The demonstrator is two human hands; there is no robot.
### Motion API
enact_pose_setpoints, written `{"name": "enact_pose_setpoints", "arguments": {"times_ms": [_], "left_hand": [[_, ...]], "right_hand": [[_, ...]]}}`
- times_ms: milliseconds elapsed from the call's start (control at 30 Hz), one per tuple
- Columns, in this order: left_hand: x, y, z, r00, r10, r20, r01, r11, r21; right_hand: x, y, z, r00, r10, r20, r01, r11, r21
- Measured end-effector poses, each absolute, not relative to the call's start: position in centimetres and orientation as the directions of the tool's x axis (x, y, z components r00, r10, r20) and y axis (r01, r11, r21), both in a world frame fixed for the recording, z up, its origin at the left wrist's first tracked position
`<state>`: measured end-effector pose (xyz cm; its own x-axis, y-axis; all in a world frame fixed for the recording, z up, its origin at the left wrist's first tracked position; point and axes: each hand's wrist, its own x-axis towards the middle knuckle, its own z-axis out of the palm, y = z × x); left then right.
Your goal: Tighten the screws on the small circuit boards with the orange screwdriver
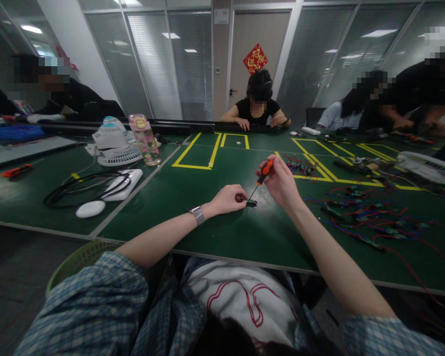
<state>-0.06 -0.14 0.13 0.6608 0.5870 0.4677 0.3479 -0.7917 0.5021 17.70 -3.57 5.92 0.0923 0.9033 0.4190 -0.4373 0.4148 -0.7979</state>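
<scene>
Between the fingers of my right hand (281,182) is the orange-and-black handle of a screwdriver (266,170). Its thin shaft slants down and left, the tip meeting or just above a small green circuit board (251,202). My left hand (230,199), with a watch on the wrist, pinches that board at its left end, low over the green table (207,237). Fine detail on the board is too small to make out.
Several circuit boards with red and blue wires (371,212) lie to the right. On the left are a white fan (114,143), a drink bottle (145,141), a black cable (77,185), a white mouse (90,209) and another screwdriver (17,170). A person (257,106) sits opposite.
</scene>
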Motion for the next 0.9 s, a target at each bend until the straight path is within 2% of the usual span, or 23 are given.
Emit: {"name": "enact_pose_setpoints", "arguments": {"times_ms": [233,567,900], "left_hand": [[-0.07,-0.09,0.19,0.669,0.586,0.457,0.351,-0.791,0.501],[-0.07,-0.1,0.17,0.672,0.571,0.471,0.329,-0.801,0.5],[-0.08,-0.18,0.29,0.667,0.59,0.456,0.35,-0.788,0.507]], "right_hand": [[17.78,-3.59,5.87,0.113,0.897,0.428,-0.401,0.435,-0.806],[17.6,-3.74,5.92,0.049,0.895,0.444,-0.425,0.421,-0.801],[17.45,-3.63,5.77,0.136,0.885,0.445,-0.4,0.46,-0.792]]}}
